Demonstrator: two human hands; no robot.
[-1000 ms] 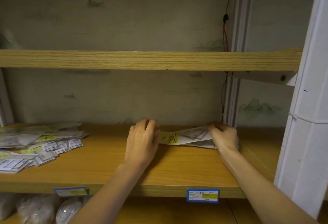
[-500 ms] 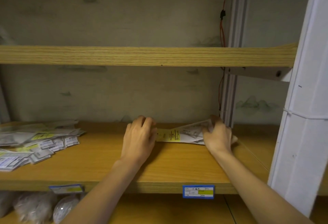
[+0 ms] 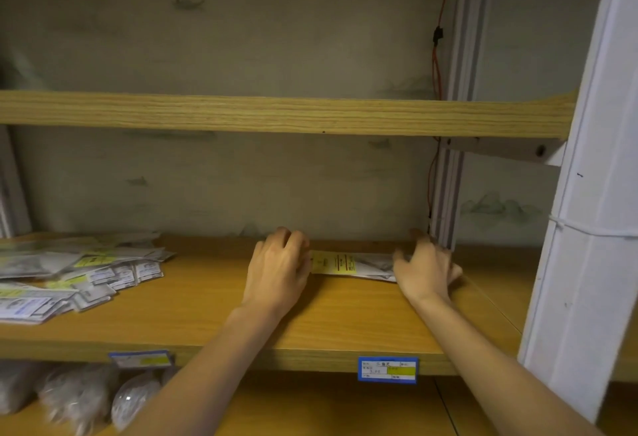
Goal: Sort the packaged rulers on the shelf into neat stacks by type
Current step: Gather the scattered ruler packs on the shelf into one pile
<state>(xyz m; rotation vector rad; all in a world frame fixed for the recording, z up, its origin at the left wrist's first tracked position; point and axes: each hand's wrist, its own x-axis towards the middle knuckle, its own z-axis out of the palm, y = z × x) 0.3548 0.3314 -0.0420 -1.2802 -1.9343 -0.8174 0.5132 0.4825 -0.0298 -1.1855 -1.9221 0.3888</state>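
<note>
On wooden shelf [image 3: 207, 301]: ruler packs [image 3: 359, 265], pale wall [image 3: 241, 187].

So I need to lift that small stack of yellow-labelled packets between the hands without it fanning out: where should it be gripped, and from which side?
Probably by its two short ends, coming in from left and right. The packet stack lies flat and long across the shelf, and the left hand and right hand already bracket those ends.
</note>
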